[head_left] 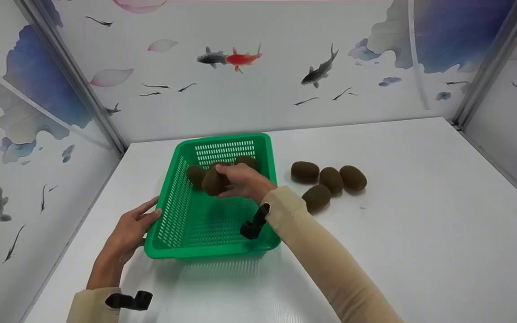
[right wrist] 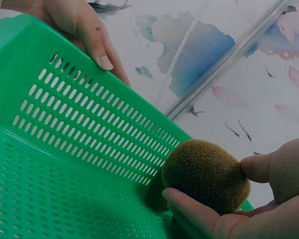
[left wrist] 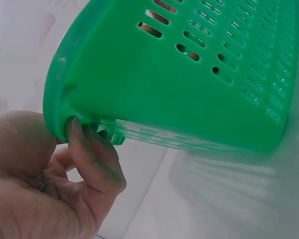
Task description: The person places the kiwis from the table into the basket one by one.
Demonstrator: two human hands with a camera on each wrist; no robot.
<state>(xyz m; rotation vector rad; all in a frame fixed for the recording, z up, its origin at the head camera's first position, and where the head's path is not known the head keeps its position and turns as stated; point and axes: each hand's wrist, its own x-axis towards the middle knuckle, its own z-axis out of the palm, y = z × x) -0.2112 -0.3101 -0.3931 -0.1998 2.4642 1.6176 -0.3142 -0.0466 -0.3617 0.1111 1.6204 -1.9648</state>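
A green plastic basket [head_left: 213, 253] with slotted sides stands on the white table. My left hand [head_left: 126, 231] grips its left rim, thumb on top and fingers curled beneath the edge, as the left wrist view shows. Inside the basket, my right hand [head_left: 246, 180] holds a brown fuzzy kiwi [right wrist: 204, 174] between thumb and fingers, above the basket floor. Around that fruit, other kiwis lie toward the far end: one kiwi [head_left: 194, 176] on the left and another kiwi [head_left: 246, 161] at the back, partly hidden by the right hand.
Several kiwis lie grouped on the table [head_left: 420, 215] right of the basket, among them a front kiwi [head_left: 317, 198] beside the right sleeve and a far-right kiwi [head_left: 353, 178]. White walls [head_left: 267, 98] printed with fish and petals enclose the table's back and sides.
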